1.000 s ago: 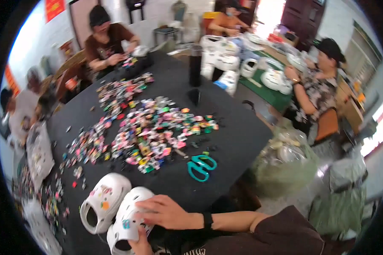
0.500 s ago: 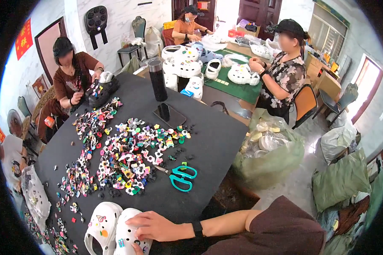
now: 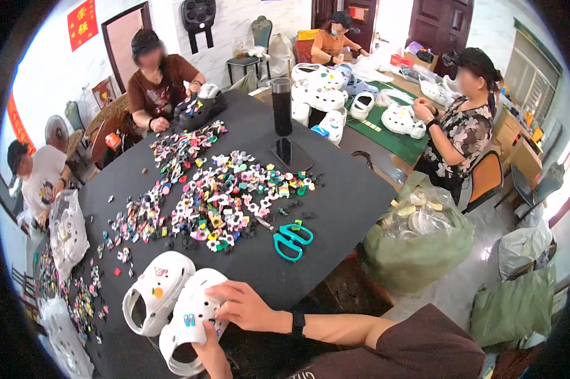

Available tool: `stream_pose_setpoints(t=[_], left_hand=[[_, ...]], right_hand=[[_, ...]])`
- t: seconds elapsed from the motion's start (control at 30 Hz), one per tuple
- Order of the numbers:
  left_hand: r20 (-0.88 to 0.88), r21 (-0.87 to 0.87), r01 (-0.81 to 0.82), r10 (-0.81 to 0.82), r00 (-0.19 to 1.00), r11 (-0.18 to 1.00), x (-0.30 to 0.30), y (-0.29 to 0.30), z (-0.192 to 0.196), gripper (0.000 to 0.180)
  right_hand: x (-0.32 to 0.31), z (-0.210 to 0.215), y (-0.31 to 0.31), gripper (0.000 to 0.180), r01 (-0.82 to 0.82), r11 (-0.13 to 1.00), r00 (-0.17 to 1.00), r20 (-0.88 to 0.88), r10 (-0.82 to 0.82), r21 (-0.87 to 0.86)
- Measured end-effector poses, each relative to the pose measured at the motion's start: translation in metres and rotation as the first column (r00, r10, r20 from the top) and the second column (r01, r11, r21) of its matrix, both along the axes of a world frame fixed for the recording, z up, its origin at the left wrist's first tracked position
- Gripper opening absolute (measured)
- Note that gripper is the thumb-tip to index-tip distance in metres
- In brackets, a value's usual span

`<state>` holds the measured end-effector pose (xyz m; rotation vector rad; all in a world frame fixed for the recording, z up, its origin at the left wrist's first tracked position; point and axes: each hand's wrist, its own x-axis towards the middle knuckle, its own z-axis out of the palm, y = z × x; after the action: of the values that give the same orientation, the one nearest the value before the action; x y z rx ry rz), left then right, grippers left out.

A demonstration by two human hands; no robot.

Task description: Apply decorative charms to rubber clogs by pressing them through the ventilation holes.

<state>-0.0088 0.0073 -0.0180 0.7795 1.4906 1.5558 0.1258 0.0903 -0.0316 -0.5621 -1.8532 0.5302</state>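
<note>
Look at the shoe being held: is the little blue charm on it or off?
On: the blue charm sits on the upper of the white shoe, away from the colourful charm pile.

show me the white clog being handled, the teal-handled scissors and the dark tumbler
white clog being handled (image 3: 200, 306): head view, on its white upper
teal-handled scissors (image 3: 291, 242): head view, on the handles
dark tumbler (image 3: 282, 112): head view, on its body

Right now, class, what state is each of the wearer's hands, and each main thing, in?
Left hand: touching right clog
Right hand: touching right clog
Right clog: decorated, touched by both hands
Left clog: decorated, unheld
Charms: loose, heaped
Scissors: lying flat
Phone: flat, face up, dark
Bottle: upright
Green bag: open, filled
</note>
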Motion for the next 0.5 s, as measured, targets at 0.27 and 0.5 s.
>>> stream_pose_setpoints(t=[0.27,0.5], left_hand=[[0.051,0.124,0.084,-0.091,0.995,0.989,0.015,-0.003,0.005,0.044],[-0.003,-0.047,0.081,-0.082,0.997,0.996,0.038,0.001,0.005,0.039]], right_hand=[[0.011,0.033,-0.006,0.036,0.058,0.985,0.998,0.001,-0.059,-0.161],[0.014,0.042,-0.011,0.041,0.076,0.745,0.996,0.088,-0.023,-0.663]])
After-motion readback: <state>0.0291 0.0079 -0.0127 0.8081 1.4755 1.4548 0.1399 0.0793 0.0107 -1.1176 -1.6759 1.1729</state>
